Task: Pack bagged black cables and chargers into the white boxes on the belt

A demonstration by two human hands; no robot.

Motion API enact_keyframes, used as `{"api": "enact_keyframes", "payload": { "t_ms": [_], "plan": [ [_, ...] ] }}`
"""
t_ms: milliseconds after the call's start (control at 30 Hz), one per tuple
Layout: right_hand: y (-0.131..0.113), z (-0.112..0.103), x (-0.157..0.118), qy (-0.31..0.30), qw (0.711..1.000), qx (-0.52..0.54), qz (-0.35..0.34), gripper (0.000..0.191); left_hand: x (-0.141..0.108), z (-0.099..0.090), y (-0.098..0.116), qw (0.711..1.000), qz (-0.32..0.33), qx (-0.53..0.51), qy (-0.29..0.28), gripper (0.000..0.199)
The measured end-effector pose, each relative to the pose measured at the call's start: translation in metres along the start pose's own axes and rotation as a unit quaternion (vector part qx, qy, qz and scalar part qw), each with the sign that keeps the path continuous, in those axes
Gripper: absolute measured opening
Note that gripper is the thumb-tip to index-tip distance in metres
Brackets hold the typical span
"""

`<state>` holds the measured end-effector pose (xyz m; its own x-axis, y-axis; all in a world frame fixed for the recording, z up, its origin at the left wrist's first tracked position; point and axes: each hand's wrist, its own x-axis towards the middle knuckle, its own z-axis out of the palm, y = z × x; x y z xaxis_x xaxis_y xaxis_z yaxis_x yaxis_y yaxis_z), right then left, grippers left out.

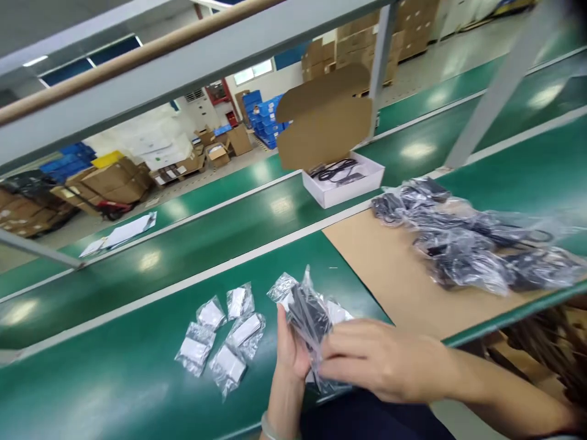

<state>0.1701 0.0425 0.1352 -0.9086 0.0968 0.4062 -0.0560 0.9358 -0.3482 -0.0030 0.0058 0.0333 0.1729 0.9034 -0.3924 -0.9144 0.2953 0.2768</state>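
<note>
A clear plastic bag with a black item inside [308, 311] is held between both hands above the green work surface. My left hand [292, 348] supports it from the left, thumb up along its side. My right hand [373, 359] pinches the bag's plastic on the right, slightly blurred. Several small clear bags with white items [193, 349] lie on the green surface to the left. A few more small bags are partly hidden behind the held bag. On brown cardboard [413, 302] at the right rests a pile of bagged black cables and parts [472, 250].
An open white box [343, 186] with black cables and a raised brown lid [325, 119] sits on the conveyor [220, 223] ahead. Papers [131, 231] lie at the far left. A metal post [499, 91] rises at the right, and a beam crosses above.
</note>
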Motion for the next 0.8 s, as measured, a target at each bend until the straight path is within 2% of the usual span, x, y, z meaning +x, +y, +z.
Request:
{"api": "enact_keyframes", "payload": {
  "t_ms": [67, 133, 200, 267, 333, 433, 533, 600, 700, 800],
  "plan": [
    [-0.003, 0.012, 0.002, -0.039, 0.996, 0.082, -0.005, 0.042, -0.001, -0.003, 0.013, 0.997, 0.047, -0.028, 0.053, 0.049],
    [0.001, 0.021, -0.002, -0.03, 0.981, 0.186, 0.036, 0.04, -0.002, -0.006, 0.021, 0.992, 0.096, -0.032, 0.08, 0.042],
    [0.012, 0.027, -0.01, 0.046, 0.957, 0.269, 0.103, 0.037, -0.003, -0.007, 0.024, 0.986, 0.141, -0.017, 0.084, 0.042],
    [0.026, 0.034, -0.015, 0.15, 0.927, 0.301, 0.168, 0.043, -0.001, -0.007, 0.021, 0.98, 0.182, -0.002, 0.082, 0.046],
    [0.036, 0.043, -0.013, 0.194, 0.919, 0.27, 0.212, 0.047, 0.001, -0.007, 0.014, 0.973, 0.213, 0.015, 0.088, 0.054],
    [0.037, 0.058, -0.001, 0.144, 0.944, 0.182, 0.236, 0.042, 0.003, -0.01, -0.001, 0.967, 0.232, 0.044, 0.093, 0.062],
    [0.024, 0.075, 0.013, 0.094, 0.964, 0.11, 0.223, 0.041, 0.001, -0.017, -0.014, 0.981, 0.178, 0.028, 0.073, 0.062],
    [0.014, 0.086, 0.017, 0.065, 0.975, 0.064, 0.205, 0.046, -0.002, -0.022, -0.017, 0.987, 0.139, -0.011, 0.078, 0.052],
    [0.003, 0.1, 0.014, 0.028, 0.982, 0.034, 0.182, 0.056, -0.005, -0.022, -0.01, 0.982, 0.147, -0.042, 0.11, 0.026],
    [0.0, 0.117, 0.005, 0.093, 0.967, 0.069, 0.225, 0.066, -0.005, -0.016, 0.004, 0.977, 0.163, -0.037, 0.129, 0.02]
  ]
}}
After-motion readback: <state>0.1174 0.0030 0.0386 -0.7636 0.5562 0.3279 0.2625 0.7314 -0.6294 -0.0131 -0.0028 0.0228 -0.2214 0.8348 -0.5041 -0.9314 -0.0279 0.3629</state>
